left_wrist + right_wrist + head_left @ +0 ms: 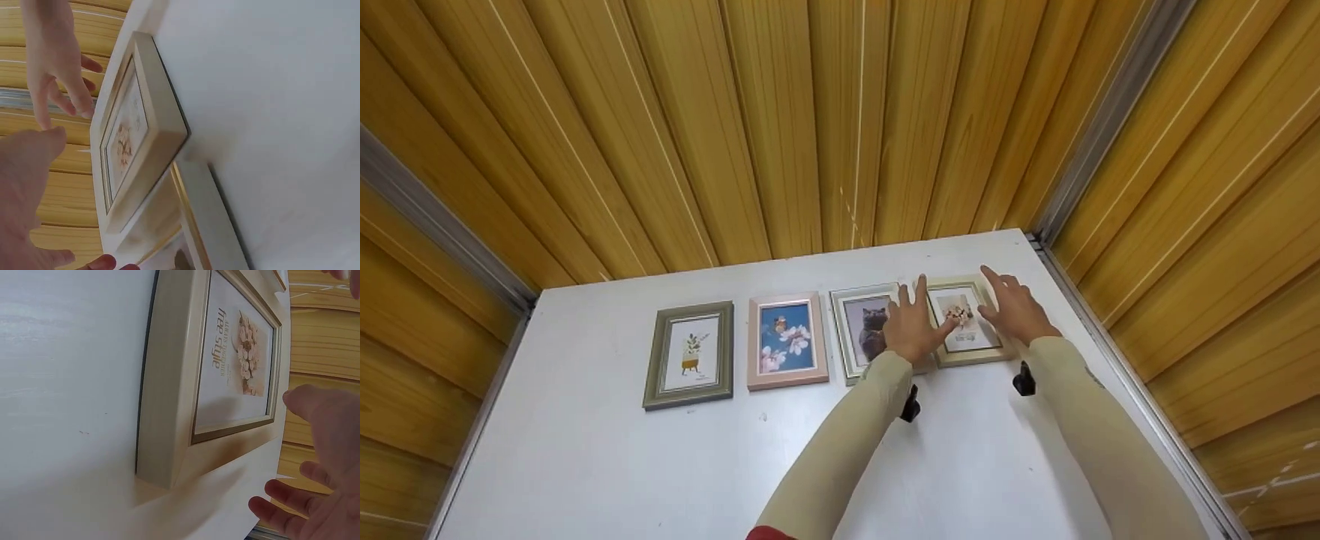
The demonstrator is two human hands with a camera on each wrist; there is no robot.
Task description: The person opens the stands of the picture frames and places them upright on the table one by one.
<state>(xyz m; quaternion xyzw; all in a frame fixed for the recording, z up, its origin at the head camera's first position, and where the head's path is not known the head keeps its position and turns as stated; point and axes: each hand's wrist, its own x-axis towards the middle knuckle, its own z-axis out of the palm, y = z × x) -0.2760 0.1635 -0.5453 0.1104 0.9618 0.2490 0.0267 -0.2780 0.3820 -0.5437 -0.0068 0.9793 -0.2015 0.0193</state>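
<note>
A cream picture frame (973, 358) with a flower print stands at the right end of a row on the white board. My left hand (913, 328) is held with spread fingers in front of this frame's left side, partly hiding the grey cat picture frame (840, 330) beside it. By the cream frame's right edge is my right hand (1020, 309), its thumb pointing toward the print. In the right wrist view, the right fingers (287, 496) look apart from the frame. The left wrist view shows the left hand (25, 191) holding nothing.
Further left on the white board (585, 450) are a pink picture frame (821, 356) with blossoms and a grey-green picture frame (652, 360) with a plant print. Yellow wood-grain panels (780, 127) and metal rails (1102, 120) surround the board.
</note>
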